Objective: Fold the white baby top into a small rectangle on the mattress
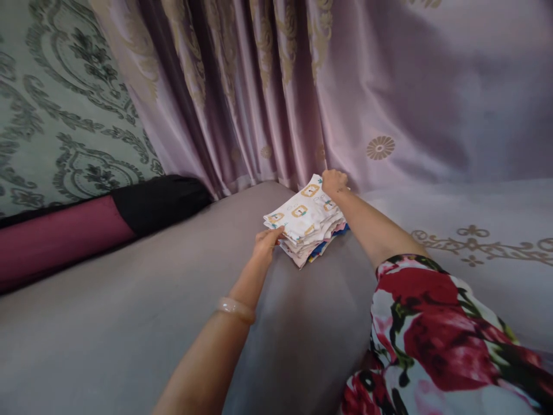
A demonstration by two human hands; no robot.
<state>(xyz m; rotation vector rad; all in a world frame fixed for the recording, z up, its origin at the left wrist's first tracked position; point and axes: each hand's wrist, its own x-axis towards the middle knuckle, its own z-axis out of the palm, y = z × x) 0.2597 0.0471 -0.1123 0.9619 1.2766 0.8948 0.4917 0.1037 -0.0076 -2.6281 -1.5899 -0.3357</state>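
Note:
A stack of folded cloths (305, 219), white with orange square prints on top and coloured layers underneath, lies on the grey bed cover (129, 323) near the far edge. My left hand (266, 243) pinches the stack's near left corner, fingers closed on the cloth. My right hand (334, 182) rests curled on the stack's far right corner, beside the curtain. A pale bangle (235, 308) circles my left wrist, and a red floral sleeve (432, 323) covers my right upper arm.
Lilac curtains (268, 86) with gold motifs hang behind the bed and spread over its right side. A maroon and black bolster (103, 222) lies along the patterned grey wall (56, 109) at the left.

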